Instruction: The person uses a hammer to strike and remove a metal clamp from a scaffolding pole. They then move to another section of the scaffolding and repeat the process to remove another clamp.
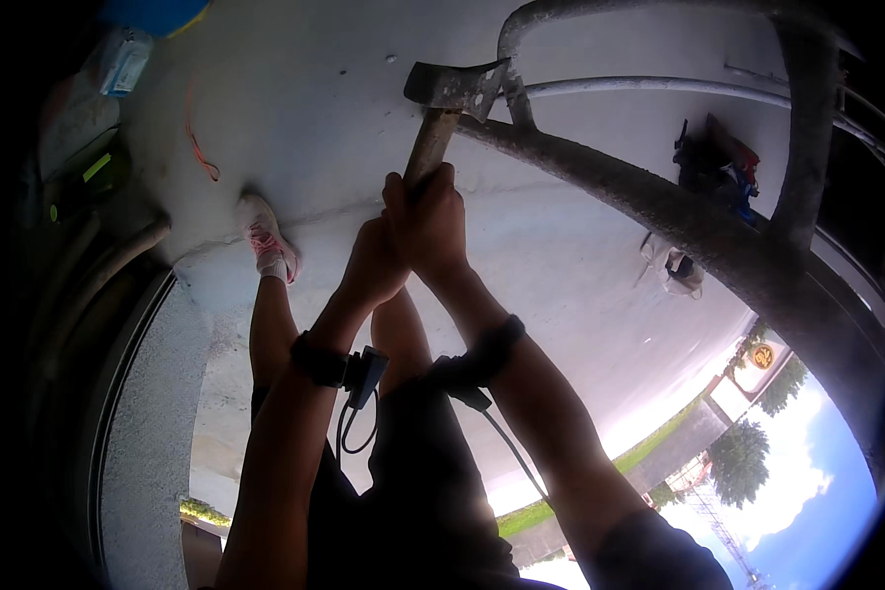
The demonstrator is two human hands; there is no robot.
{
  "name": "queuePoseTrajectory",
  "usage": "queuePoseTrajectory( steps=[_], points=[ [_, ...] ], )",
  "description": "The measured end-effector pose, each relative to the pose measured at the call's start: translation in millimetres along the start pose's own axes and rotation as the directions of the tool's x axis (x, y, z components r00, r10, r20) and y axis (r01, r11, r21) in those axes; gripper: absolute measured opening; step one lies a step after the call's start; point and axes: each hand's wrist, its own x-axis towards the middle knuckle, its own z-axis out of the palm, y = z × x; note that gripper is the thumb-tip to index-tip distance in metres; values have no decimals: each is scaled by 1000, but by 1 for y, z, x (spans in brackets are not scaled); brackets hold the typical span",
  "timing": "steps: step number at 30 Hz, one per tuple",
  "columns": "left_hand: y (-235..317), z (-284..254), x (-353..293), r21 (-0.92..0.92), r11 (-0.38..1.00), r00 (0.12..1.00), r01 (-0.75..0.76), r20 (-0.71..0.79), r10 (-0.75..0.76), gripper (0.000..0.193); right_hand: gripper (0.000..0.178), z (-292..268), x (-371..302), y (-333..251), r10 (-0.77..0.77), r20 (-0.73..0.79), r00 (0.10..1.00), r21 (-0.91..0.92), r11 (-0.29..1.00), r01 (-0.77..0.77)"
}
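Both my hands are wrapped round the wooden handle of an axe, held out in front of me with its head away from me. My right hand grips higher on the handle. My left hand closes just below and beside it, partly hidden behind the right. The worn metal axe head flares toward the right, close to the end of a thick dark metal tube; I cannot tell if they touch. Dark bands with small devices and cables sit on both forearms.
The tube belongs to a heavy frame along the right. Beyond it lie a dark bundle and a white bag. An orange cord lies on the pale floor at left, near my pink-and-white shoe. A blue-and-white package is far left.
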Motion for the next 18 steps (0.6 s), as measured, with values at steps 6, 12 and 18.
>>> queuePoseTrajectory(
  steps=[6, 12, 18],
  points=[
    [-37, 27, -3, -115, 987, 994, 111, -14, -113, 25, 49, -5, -3, -3, 21, 129, 991, -235, 972, 10],
    [-16, 85, 0, -447, 888, 941, -108, -333, -54, 28, 48, -25, -3, 22, 4, 245, 970, -416, 904, 101],
    [-12, 112, 19, -609, 725, 943, 321, 275, -187, 27, 50, -60, 4, 46, 88, 124, 988, -459, 888, -21]
  ],
)
